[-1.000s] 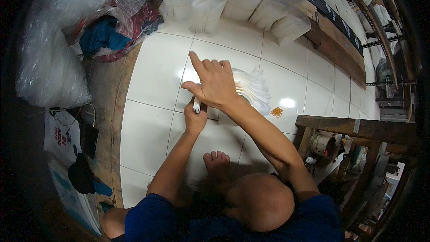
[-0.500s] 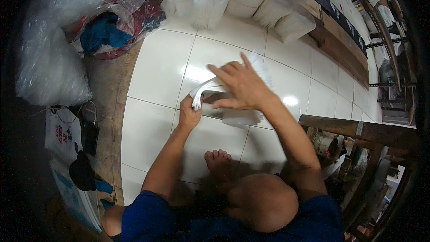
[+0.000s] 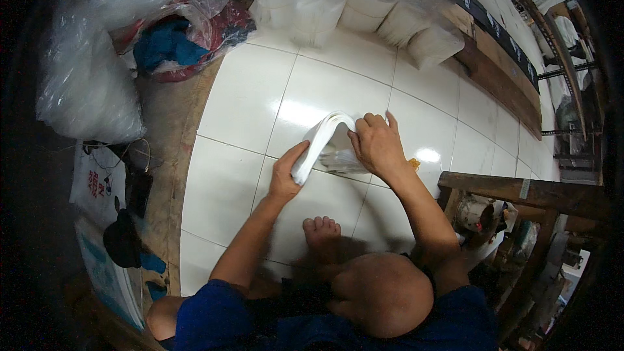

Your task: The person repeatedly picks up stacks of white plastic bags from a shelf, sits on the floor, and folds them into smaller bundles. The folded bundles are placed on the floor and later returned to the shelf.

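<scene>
A stack of thin whitish plastic sheets [image 3: 317, 144] is bent into an arch above the tiled floor. My left hand [image 3: 285, 177] grips its lower left end, thumb on the inner side. My right hand [image 3: 378, 145] is closed over the other end, fingertips curled on the edge and one finger raised. Below the arch, between the hands, lies a translucent part [image 3: 344, 161]; whether it belongs to the same stack I cannot tell. A small orange-yellow thing [image 3: 414, 164], too small to name, shows beside my right wrist.
Several banded bundles of translucent plastic [image 3: 317, 13] stand at the far side. Clear plastic wrap [image 3: 91, 84] and a blue cloth [image 3: 170, 45] are heaped at the far left. A wooden frame [image 3: 513, 193] stands near my right elbow. My bare foot [image 3: 321, 233] rests on white tiles.
My right hand has gone from spread fingers over the fanned sheets to a closed grip on their right end. The stack is now gathered into a taller arch, and my left hand has shifted slightly.
</scene>
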The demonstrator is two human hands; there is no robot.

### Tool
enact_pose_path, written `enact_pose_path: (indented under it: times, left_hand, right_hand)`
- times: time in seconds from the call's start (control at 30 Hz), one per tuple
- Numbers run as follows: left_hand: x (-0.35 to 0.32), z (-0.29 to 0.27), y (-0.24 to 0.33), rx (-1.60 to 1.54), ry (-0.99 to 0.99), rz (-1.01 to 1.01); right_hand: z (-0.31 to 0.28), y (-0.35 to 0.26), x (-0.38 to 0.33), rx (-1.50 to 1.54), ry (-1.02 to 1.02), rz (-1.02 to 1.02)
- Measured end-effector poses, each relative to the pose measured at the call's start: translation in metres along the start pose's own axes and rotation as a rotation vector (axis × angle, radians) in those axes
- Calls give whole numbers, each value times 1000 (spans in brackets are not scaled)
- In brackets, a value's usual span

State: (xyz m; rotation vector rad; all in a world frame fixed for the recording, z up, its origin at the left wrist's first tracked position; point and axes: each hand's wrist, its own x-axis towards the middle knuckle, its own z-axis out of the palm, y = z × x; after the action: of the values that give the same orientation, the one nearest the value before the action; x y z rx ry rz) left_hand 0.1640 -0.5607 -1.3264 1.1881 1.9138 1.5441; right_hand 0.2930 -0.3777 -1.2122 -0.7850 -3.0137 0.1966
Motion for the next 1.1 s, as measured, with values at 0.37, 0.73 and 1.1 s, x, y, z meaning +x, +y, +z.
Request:
enact_pose_path:
  times: [0.37,0.73,1.1]
  left_hand:
    - [-4,51,30,-23,220,-121]
    - [12,40,13,-47,79,-77]
    - [18,45,14,-70,165,-108]
  right_hand:
    - [-15,-25,-2,42,-92,290]
    - [-15,-26,19,266,102,308]
    - [-5,-23,44,177,238,133]
